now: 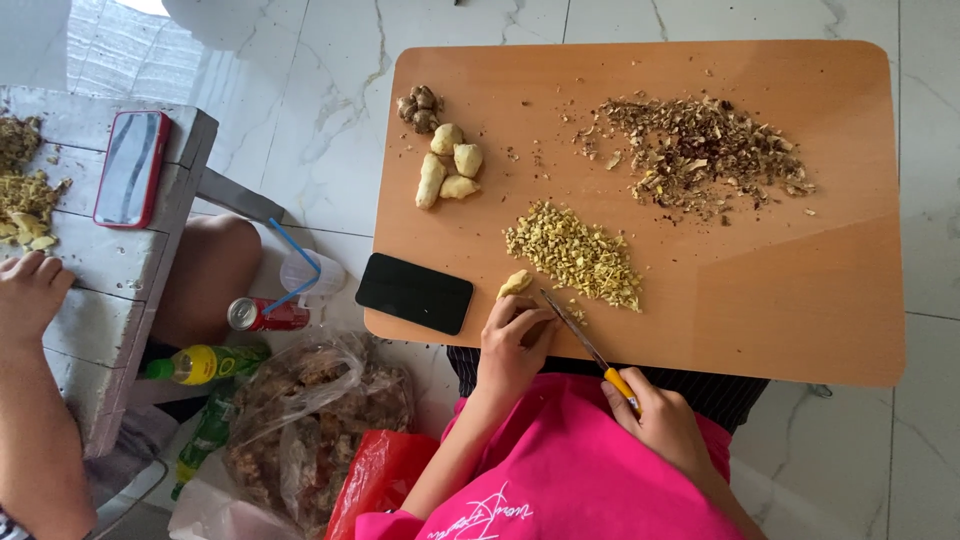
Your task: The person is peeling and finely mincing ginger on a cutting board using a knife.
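Head view, looking straight down on a small orange-brown table (pixel 800 300) w/ rounded corners, standing on a white marble floor (pixel 300 110). Left hand (pixel 512 345) rests at the near edge of the table, fingers (pixel 527 322) curled down onto a ginger piece that's mostly hidden under them; a pale ginger chunk (pixel 515 283) lies just beyond the fingertips. Right hand (pixel 662 420) sits over the pink shirt (pixel 580 470), fingers wrapped tight around the yellow handle of a knife (pixel 590 345); the thin blade runs diagonally up-left, tip close to the left fingertips.

Just right of the blade tip: a pile of chopped ginger (pixel 575 252), small yellowish bits. Far right: wider heap of brown peelings (pixel 700 150). Far left on the table: several peeled ginger pieces (pixel 448 165) w/ a few unpeeled brown knobs (pixel 418 107) beyond them. Black phone (pixel 414 293) lies face-down-dark at the near left corner.

Left of the table, on the floor: red drink can (pixel 262 315), clear cup w/ blue straw (pixel 305 268), yellow-labelled bottle (pixel 205 362), a clear plastic bag of ginger roots (pixel 310 420), a red bag (pixel 375 475). Far left: a grey wooden bench (pixel 110 300) w/ a red-cased phone (pixel 132 167) and ginger scraps (pixel 22 195); another person's hand (pixel 30 290) rests on it.
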